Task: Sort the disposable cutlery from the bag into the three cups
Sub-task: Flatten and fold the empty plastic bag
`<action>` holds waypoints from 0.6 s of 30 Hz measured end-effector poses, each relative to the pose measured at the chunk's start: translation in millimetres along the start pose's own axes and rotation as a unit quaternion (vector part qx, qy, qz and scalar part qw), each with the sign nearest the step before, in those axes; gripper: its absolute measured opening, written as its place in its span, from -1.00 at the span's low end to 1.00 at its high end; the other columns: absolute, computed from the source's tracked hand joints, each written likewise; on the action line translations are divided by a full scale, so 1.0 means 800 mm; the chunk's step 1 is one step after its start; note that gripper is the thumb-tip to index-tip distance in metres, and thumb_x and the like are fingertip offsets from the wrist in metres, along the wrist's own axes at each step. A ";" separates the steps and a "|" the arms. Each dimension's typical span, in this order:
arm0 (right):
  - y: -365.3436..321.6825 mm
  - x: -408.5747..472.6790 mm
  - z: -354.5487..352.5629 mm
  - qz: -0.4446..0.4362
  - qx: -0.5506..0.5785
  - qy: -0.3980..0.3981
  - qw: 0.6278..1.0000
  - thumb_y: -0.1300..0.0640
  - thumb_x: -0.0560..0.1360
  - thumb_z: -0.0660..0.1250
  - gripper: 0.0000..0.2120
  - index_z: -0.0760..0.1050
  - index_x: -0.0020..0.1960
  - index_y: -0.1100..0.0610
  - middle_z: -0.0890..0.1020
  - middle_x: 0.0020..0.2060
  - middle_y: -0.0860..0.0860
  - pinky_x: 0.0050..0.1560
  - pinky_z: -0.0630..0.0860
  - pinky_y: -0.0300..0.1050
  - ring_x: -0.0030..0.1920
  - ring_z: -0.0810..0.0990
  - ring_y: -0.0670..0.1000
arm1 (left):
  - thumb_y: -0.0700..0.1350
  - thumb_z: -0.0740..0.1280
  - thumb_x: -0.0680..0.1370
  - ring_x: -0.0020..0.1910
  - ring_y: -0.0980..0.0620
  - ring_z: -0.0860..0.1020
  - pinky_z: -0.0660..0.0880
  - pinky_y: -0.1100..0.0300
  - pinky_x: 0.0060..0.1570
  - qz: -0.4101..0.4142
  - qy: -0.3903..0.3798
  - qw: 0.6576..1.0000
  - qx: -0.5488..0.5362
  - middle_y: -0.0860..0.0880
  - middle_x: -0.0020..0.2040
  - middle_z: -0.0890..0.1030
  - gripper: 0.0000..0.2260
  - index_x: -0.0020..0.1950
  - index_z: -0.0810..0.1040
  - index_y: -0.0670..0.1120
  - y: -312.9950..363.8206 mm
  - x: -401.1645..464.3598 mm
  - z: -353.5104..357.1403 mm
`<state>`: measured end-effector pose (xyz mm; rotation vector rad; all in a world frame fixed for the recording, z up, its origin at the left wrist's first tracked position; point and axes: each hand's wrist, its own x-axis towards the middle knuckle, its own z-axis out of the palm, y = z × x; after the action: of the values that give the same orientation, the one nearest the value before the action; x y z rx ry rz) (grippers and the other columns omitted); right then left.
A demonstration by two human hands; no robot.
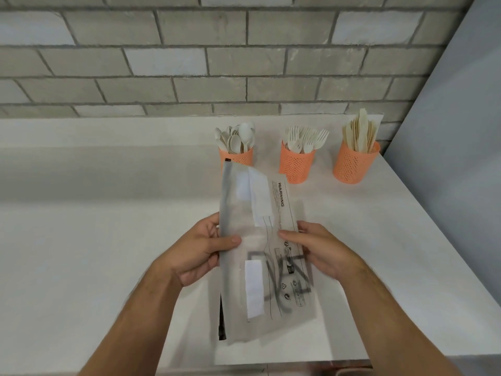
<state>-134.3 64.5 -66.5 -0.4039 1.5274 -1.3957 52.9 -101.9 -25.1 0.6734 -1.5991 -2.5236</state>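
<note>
A frosted plastic bag [260,267] with a dark zip strip and printed warning text is held flat above the white counter [108,240]. My left hand [200,251] grips its left edge, thumb on top. On its right edge my right hand [317,248] pinches it. No cutlery shows through the bag. Behind it stand three orange perforated cups: the left cup [238,157] holds spoons [238,137], the middle cup [296,166] holds forks [305,139], the right cup [353,166] holds knives [360,134].
A grey brick wall [189,63] runs behind the counter. A pale grey panel [455,131] closes off the right side. The counter's front edge [298,360] lies just below the bag.
</note>
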 end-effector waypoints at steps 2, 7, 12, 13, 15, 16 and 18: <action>-0.001 -0.005 0.004 0.027 0.066 -0.059 0.996 0.27 0.43 0.45 -0.60 0.56 0.26 0.30 0.69 0.13 0.22 0.25 0.57 0.07 0.15 0.68 0.14 | -0.36 0.34 0.46 0.14 -0.19 0.64 0.61 0.04 0.09 -0.002 0.003 1.000 0.005 -0.25 0.19 0.64 -0.60 0.30 0.51 -0.23 0.006 -0.004 -0.003; -0.015 -0.006 -0.003 0.014 0.056 -0.081 0.995 0.29 0.39 0.44 -0.66 0.62 0.16 0.33 0.69 0.08 0.26 0.14 0.63 -0.06 0.07 0.71 0.13 | -0.24 0.33 0.53 0.09 -0.16 0.66 0.65 0.00 -0.02 -0.014 0.038 0.997 0.071 -0.20 0.17 0.66 -0.68 0.29 0.54 -0.15 0.020 -0.012 -0.017; -0.045 -0.007 -0.014 0.009 0.027 -0.104 0.994 0.30 0.48 0.38 -0.66 0.57 0.23 0.37 0.67 0.13 0.28 0.14 0.63 -0.06 0.16 0.67 0.18 | -0.22 0.37 0.50 -0.05 -0.10 0.69 0.66 0.09 -0.21 -0.006 0.024 0.992 0.127 -0.20 0.11 0.69 -0.67 0.26 0.55 -0.10 0.034 -0.017 -0.016; -0.050 -0.008 -0.017 0.008 0.024 -0.108 0.994 0.30 0.48 0.38 -0.66 0.58 0.23 0.37 0.66 0.14 0.28 0.15 0.63 -0.04 0.17 0.66 0.19 | -0.24 0.40 0.46 -0.07 -0.09 0.70 0.66 0.13 -0.23 -0.001 0.022 0.992 0.125 -0.22 0.09 0.69 -0.65 0.25 0.56 -0.11 0.037 -0.018 -0.015; -0.057 -0.009 -0.022 0.006 0.023 -0.115 0.993 0.31 0.46 0.38 -0.68 0.59 0.20 0.37 0.66 0.14 0.29 0.14 0.63 -0.05 0.16 0.67 0.18 | -0.29 0.43 0.42 -0.13 -0.03 0.71 0.63 0.23 -0.27 0.009 0.021 0.991 0.135 -0.23 0.04 0.70 -0.66 0.19 0.61 -0.13 0.041 -0.020 -0.014; -0.060 -0.010 -0.023 0.005 0.025 -0.118 0.993 0.31 0.45 0.37 -0.69 0.61 0.18 0.35 0.67 0.13 0.28 0.12 0.64 -0.07 0.12 0.69 0.16 | -0.31 0.43 0.41 -0.14 -0.01 0.71 0.61 0.27 -0.28 0.014 0.023 0.989 0.147 -0.21 0.01 0.71 -0.68 0.16 0.63 -0.13 0.043 -0.021 -0.013; -0.066 -0.012 -0.024 0.005 0.031 -0.124 0.992 0.33 0.44 0.36 -0.72 0.66 0.13 0.30 0.68 0.12 0.26 0.10 0.64 -0.12 0.07 0.72 0.11 | -0.32 0.42 0.43 -0.11 0.00 0.71 0.62 0.27 -0.22 0.025 0.030 0.986 0.162 -0.18 0.00 0.72 -0.71 0.13 0.65 -0.15 0.046 -0.022 -0.012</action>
<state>-164.4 67.9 -18.2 -0.5099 1.2793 -1.3287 66.4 -121.4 9.4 0.7196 -1.9990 -2.2055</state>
